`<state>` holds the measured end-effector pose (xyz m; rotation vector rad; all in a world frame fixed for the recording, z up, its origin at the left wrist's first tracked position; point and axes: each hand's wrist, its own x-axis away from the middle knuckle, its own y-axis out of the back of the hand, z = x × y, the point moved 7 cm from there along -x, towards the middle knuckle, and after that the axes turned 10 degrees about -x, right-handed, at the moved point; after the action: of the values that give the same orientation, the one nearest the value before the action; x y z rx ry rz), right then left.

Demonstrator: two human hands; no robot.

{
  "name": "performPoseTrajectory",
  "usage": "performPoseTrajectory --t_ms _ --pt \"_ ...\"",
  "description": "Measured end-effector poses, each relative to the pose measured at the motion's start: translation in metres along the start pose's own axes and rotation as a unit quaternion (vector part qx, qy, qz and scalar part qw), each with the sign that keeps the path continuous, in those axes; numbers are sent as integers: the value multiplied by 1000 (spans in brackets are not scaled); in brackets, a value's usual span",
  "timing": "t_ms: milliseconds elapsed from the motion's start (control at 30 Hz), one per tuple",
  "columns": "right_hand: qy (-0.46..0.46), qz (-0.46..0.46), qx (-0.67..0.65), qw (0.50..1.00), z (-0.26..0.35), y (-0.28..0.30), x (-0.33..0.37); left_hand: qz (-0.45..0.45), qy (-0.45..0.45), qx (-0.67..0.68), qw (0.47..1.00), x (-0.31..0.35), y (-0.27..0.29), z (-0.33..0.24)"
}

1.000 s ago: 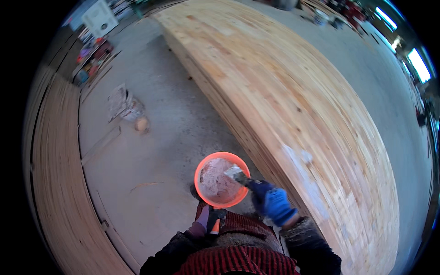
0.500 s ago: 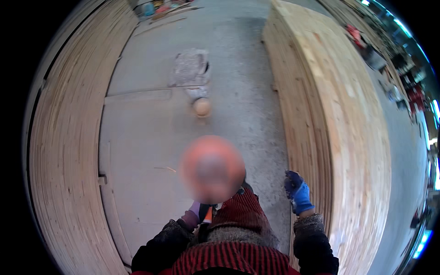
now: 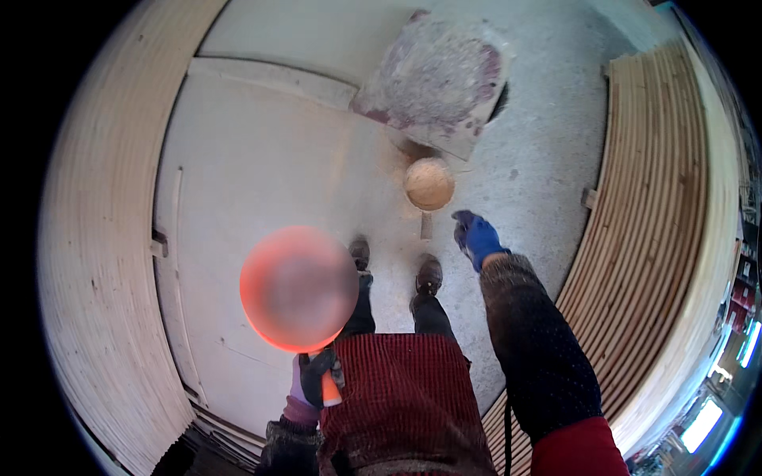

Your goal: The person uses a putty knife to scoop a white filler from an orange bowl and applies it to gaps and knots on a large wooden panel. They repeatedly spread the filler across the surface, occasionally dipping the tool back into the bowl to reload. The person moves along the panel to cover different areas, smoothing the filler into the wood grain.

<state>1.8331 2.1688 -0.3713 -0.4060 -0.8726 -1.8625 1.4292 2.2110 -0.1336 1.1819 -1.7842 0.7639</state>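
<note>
My left hand (image 3: 313,379), in a dark and purple glove, is closed round the orange handle of a round orange dipper (image 3: 255,313). The dipper's wide round head stands out in front of the hand, its middle blurred. My right hand (image 3: 479,239), in a blue glove with dark fingertips, reaches forward with fingers stretched out and nothing in them. Just beyond those fingers, on the floor, is a round container (image 3: 429,184) with tan, powdery-looking stuff in it. A short, narrow brownish piece (image 3: 426,225) lies at its near side; whether they are joined I cannot tell.
A tall stack of wooden boards (image 3: 103,262) runs along the left. Another layered board stack (image 3: 647,198) stands on the right. A dusty, stained square sheet (image 3: 440,79) lies on the floor beyond the container. My shoes (image 3: 429,275) stand on the grey floor.
The container and dusty sheet now appear much nearer. My right hand has swung forward from beside the right stack toward the container, its fingers straightening. The dipper has shifted left, still in my left hand.
</note>
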Motion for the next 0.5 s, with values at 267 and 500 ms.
performPoseTrajectory --t_ms 267,500 --pt "16 -67 216 974 -36 -114 -254 -50 147 -1 988 -154 -9 -19" --pt "-107 -29 276 955 -94 -163 -288 36 244 -32 969 -166 3 12"
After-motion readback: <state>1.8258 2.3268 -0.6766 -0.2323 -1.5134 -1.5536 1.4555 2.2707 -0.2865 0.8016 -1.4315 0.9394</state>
